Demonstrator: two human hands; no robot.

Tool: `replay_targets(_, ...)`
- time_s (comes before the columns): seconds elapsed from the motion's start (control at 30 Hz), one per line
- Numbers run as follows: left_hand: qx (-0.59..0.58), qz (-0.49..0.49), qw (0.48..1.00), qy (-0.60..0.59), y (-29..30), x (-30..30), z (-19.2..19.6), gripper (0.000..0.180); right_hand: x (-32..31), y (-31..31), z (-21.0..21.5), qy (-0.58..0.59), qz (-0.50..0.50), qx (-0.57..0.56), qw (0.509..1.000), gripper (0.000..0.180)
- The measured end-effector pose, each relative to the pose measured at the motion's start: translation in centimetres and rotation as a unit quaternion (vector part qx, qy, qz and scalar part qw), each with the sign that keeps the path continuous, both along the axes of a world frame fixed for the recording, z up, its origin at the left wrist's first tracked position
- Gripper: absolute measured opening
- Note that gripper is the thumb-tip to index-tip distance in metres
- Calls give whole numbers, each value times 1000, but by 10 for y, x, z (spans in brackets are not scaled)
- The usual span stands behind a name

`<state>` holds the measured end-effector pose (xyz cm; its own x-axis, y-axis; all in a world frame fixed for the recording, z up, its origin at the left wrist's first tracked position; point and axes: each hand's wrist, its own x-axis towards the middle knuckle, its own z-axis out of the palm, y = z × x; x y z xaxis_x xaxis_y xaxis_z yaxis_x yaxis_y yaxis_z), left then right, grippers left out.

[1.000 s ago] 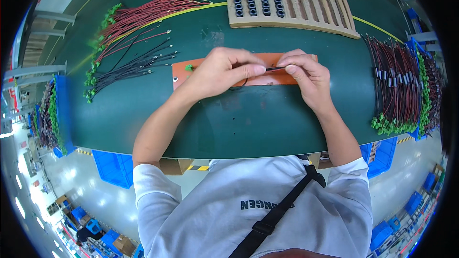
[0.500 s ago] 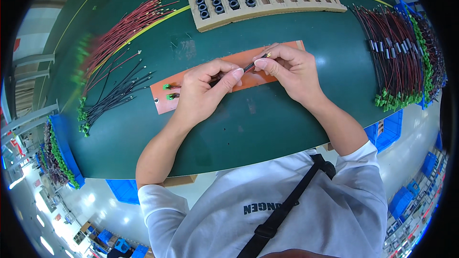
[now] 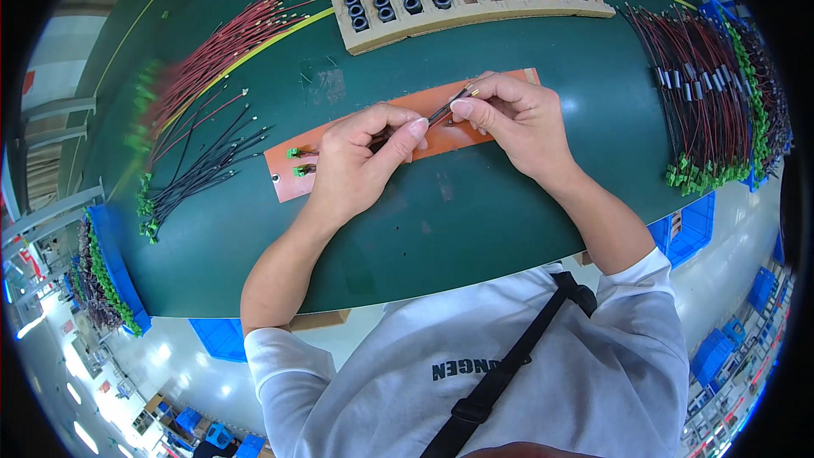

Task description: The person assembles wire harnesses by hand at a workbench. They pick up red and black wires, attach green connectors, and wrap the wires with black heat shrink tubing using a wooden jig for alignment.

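Over an orange board [image 3: 434, 150], my left hand [image 3: 366, 151] is closed on a bundle of dark wires [image 3: 443, 113]. The fingers of my right hand [image 3: 514, 119] pinch the same wires near their bright metal tips, just right of my left thumb. Two green connectors [image 3: 301, 170] lie at the board's left end, their leads running under my left hand. My fingers hide most of the wires' length, so I cannot tell how many there are.
A cardboard tray [image 3: 475, 24] with rows of black rings [image 3: 386, 13] stands at the back. Red wires [image 3: 222, 49] and black wires [image 3: 199, 171] with green connectors lie left. More wire assemblies [image 3: 699, 110] are heaped at right, beside a blue bin [image 3: 691, 227] below the table edge.
The wires between my hands have shifted, and their dark ends now angle up past my right fingertips. Both hands stay nearly in place.
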<state>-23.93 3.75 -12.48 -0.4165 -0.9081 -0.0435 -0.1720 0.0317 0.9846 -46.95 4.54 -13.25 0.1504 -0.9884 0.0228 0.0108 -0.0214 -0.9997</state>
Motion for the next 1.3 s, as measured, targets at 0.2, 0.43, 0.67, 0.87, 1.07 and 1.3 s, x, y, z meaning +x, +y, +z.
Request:
replay_targets(0.2,-6,-10,1000,0,-1,0,2,13,-2,0,-3,10,-3,14,1000,15)
replay_targets(0.43,-9,-24,1000,-5,-1,0,3,14,0,-1,-4,15,-21,1,1000,15)
replay_targets(0.67,-29,90,989,110,-4,-5,5,22,-12,-6,0,159,-17,-99,982,17)
replay_targets(0.87,-329,78,940,-48,4,27,22,12,-18,1,-2,227,-19,-176,958,15)
replay_targets(1.07,-441,28,875,-200,21,33,14,19,-16,-2,-5,246,-23,-188,951,18)
replay_targets(1.3,-378,41,886,-265,18,25,10,20,-18,-2,-3,303,-15,-222,927,19)
